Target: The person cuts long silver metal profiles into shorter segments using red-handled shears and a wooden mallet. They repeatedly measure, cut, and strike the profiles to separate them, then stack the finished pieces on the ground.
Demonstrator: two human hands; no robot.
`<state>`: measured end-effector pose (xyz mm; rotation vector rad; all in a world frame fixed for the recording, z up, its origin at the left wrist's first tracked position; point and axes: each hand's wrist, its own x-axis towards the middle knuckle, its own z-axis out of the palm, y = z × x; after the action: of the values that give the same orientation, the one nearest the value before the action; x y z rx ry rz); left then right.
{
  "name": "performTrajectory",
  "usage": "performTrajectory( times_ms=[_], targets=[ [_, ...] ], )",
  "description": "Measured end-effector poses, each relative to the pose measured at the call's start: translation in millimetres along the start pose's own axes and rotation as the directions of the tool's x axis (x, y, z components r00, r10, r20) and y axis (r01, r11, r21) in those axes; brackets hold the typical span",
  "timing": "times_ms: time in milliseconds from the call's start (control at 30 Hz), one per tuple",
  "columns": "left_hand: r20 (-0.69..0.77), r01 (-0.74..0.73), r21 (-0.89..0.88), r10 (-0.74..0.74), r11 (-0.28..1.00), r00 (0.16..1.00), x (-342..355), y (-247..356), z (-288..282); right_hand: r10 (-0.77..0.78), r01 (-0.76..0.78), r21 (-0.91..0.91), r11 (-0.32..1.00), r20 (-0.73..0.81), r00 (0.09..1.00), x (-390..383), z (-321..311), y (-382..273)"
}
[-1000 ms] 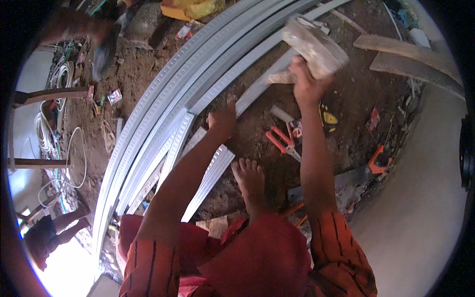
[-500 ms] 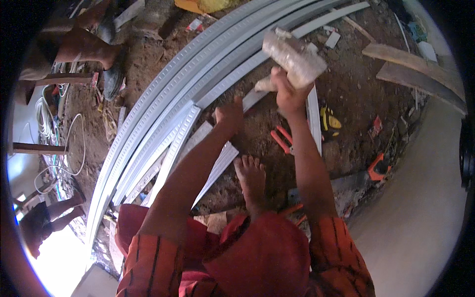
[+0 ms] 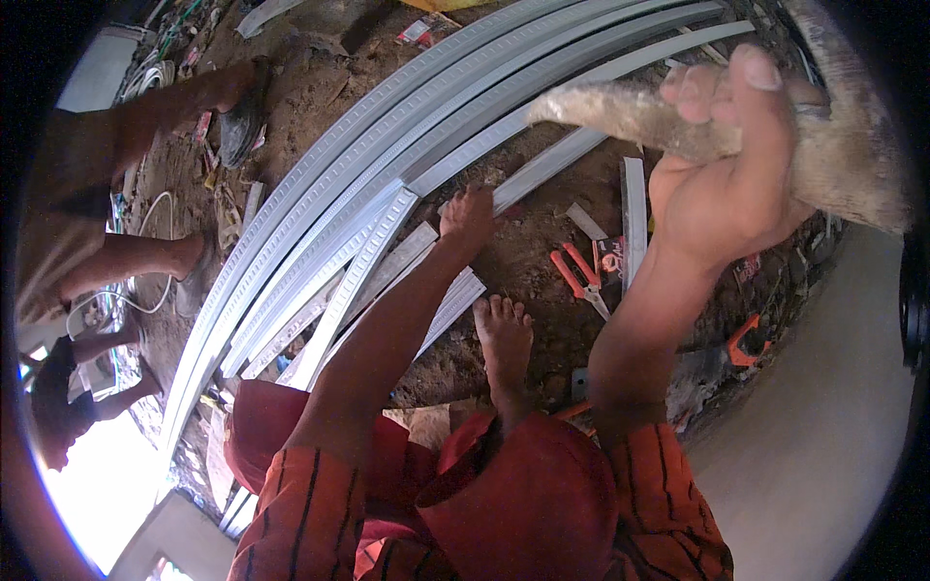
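Observation:
My right hand (image 3: 731,179), raised at the upper right close to the camera, is wrapped round the handle of a rough wooden mallet (image 3: 857,107). The handle's pale tip points left across the metal strips. My left hand (image 3: 467,215) is low over the ground, closed on the near end of a grey metal channel (image 3: 552,167) that slants away to the upper right. Its fingertips are partly hidden. My bare foot (image 3: 504,339) rests on the soil just below this hand. Red-handled snips (image 3: 581,276) lie on the dirt right of the channel, jaws toward me.
Long grey metal profiles (image 3: 349,136) curve across the left and far side. A short metal piece (image 3: 635,208) lies beyond the snips. A saw with an orange handle (image 3: 744,344) sits beside the pale wall (image 3: 804,416). Other people's legs (image 3: 145,266) stand at the left.
My right hand has swung the mallet up and to the right, nearer the camera. My left hand stays at the channel's end. At the left, another person's legs have shifted.

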<state>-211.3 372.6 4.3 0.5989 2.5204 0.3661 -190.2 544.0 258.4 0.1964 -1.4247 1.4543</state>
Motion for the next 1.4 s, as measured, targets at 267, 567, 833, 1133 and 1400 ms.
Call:
performTrajectory(
  times_ms=[267, 567, 833, 1133, 1400],
  targets=[
    [-0.019, 0.025, 0.042, -0.024, 0.999, 1.0, 27.0, 23.0, 9.8, -0.08, 0.102, -0.207, 0.973, 0.115, 0.99, 12.8, -3.7, -7.6],
    [-0.024, 0.021, 0.059, -0.02, 0.998, 1.0, 34.1, 33.1, 13.1, 0.492, -0.452, -0.419, 0.787, -0.014, 0.87, -105.1, -31.9, 123.5],
    [-0.041, -0.002, 0.104, 0.007, 0.995, 0.999, 29.1, 25.1, 12.0, -0.215, 0.411, -0.619, 0.67, 0.368, 0.905, -31.8, -50.8, 89.1],
    [-0.192, -0.039, 0.166, 0.071, 0.985, 0.979, 38.6, 4.6, 66.4, 0.436, -0.339, -0.546, 0.766, 0.054, 0.898, -131.0, -41.3, 100.9],
    [-0.016, -0.224, -0.134, 0.224, 0.965, 0.974, 38.5, -7.9, 10.0, 0.304, -0.24, -0.912, 0.334, -0.137, 0.943, -54.6, -104.8, 42.5]
  ],
)
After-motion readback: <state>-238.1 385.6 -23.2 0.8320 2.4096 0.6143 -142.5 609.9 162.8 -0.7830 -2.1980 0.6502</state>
